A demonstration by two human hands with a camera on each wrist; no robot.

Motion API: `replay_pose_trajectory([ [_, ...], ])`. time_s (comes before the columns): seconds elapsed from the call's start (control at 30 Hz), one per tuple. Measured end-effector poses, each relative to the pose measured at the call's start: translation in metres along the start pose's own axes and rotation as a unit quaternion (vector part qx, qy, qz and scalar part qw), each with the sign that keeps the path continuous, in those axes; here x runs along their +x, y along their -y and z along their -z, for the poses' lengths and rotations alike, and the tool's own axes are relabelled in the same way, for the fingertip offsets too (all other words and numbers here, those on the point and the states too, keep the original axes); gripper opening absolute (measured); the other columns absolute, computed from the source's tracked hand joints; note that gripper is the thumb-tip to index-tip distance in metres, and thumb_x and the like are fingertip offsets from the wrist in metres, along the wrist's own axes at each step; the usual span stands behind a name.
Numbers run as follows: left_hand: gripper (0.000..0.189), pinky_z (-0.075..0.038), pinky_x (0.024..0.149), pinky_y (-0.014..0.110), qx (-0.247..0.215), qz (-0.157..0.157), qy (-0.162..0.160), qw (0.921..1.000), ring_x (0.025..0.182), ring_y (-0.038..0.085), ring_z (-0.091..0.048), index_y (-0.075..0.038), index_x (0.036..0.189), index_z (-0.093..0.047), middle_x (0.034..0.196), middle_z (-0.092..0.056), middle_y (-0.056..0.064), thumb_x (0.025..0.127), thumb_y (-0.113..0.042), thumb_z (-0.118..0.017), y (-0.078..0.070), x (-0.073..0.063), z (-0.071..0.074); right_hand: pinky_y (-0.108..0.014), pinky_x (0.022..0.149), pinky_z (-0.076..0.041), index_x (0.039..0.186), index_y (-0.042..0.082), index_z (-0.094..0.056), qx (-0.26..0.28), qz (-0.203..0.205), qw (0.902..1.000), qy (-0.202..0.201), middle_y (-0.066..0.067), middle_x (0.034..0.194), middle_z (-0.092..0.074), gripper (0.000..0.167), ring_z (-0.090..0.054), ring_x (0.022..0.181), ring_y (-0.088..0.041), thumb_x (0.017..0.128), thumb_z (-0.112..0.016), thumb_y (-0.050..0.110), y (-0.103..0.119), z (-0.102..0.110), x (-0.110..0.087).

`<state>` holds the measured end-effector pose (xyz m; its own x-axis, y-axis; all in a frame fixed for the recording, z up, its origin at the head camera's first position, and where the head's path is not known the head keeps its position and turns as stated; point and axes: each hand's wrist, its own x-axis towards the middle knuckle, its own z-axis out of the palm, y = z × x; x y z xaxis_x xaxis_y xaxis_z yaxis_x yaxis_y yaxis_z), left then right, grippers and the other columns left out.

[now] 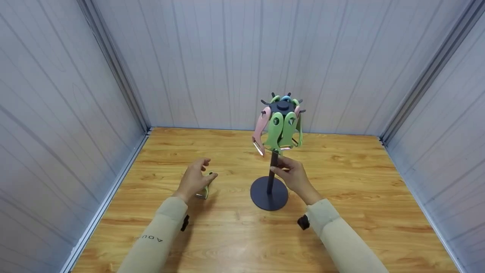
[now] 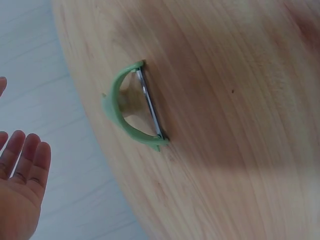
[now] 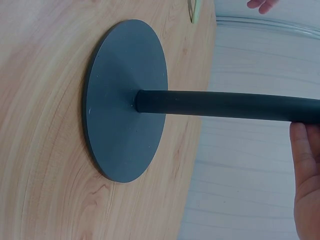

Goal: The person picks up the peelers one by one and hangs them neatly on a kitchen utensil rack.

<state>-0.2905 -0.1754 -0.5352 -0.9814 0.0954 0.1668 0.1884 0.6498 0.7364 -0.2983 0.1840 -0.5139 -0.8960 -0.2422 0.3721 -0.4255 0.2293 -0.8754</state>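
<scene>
A black stand (image 1: 269, 193) with a round base stands on the table, and several peelers hang from the hooks at its top. A pink peeler (image 1: 261, 127) hangs at the left; green peelers, such as the front one (image 1: 275, 131), hang beside it. My right hand (image 1: 295, 176) grips the upright black pole (image 3: 215, 103) below the peelers, thumb on the near side. My left hand (image 1: 194, 178) hovers with loosely spread fingers over a green peeler (image 2: 117, 107) lying on the table. In the head view that hand hides part of this peeler.
The wooden table (image 1: 235, 242) is bounded by a pale panelled wall (image 1: 212, 68) at the back and by side walls. Metal strips run along the left and right table edges. Small black devices (image 1: 303, 222) sit at both wrists.
</scene>
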Motion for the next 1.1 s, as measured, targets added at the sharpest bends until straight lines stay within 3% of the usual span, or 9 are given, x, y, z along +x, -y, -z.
replay_pose_trajectory([
  [0.17,0.06,-0.057,0.103,0.056,0.001,0.03,0.021,0.9993,0.13,0.043,-0.061,0.0,0.153,-0.056,0.147,-0.06,0.025,0.101,-0.02,-0.08,0.005,0.001,-0.002,-0.02,0.082,-0.063,0.121,-0.003,-0.078,-0.003,-0.006,1.0,0.001,-0.023,0.107,-0.078,0.021,-0.077,0.099,-0.028,0.101,-0.076,0.002,0.0,0.0,0.0],
  [0.47,0.065,-0.057,0.106,0.058,0.017,0.068,0.039,0.9968,0.131,0.044,-0.062,0.003,0.155,-0.053,0.148,-0.06,0.027,0.101,-0.022,-0.08,0.013,0.002,-0.008,-0.021,0.083,-0.064,0.119,-0.001,-0.078,-0.007,-0.006,1.0,-0.004,-0.021,0.107,-0.078,0.019,-0.076,0.098,-0.018,0.101,-0.077,0.004,-0.002,0.0,0.0],
  [0.8,0.068,-0.054,0.113,0.06,0.019,0.112,0.062,0.9915,0.139,0.047,-0.058,0.007,0.157,-0.049,0.155,-0.055,0.029,0.102,-0.02,-0.079,0.018,0.004,-0.013,-0.02,0.083,-0.064,0.117,-0.002,-0.078,-0.002,-0.001,1.0,-0.005,-0.021,0.105,-0.078,0.017,-0.075,0.096,-0.017,0.1,-0.076,0.001,0.0,0.0,-0.001],
  [1.1,0.068,-0.056,0.111,0.057,0.032,0.129,0.065,0.989,0.138,0.044,-0.061,0.007,0.156,-0.05,0.155,-0.056,0.029,0.101,-0.018,-0.08,0.024,0.008,-0.017,-0.025,0.085,-0.065,0.116,0.001,-0.08,-0.016,-0.011,0.9998,-0.007,-0.018,0.104,-0.079,0.016,-0.076,0.097,-0.018,0.101,-0.076,0.001,0.001,-0.001,0.0],
])
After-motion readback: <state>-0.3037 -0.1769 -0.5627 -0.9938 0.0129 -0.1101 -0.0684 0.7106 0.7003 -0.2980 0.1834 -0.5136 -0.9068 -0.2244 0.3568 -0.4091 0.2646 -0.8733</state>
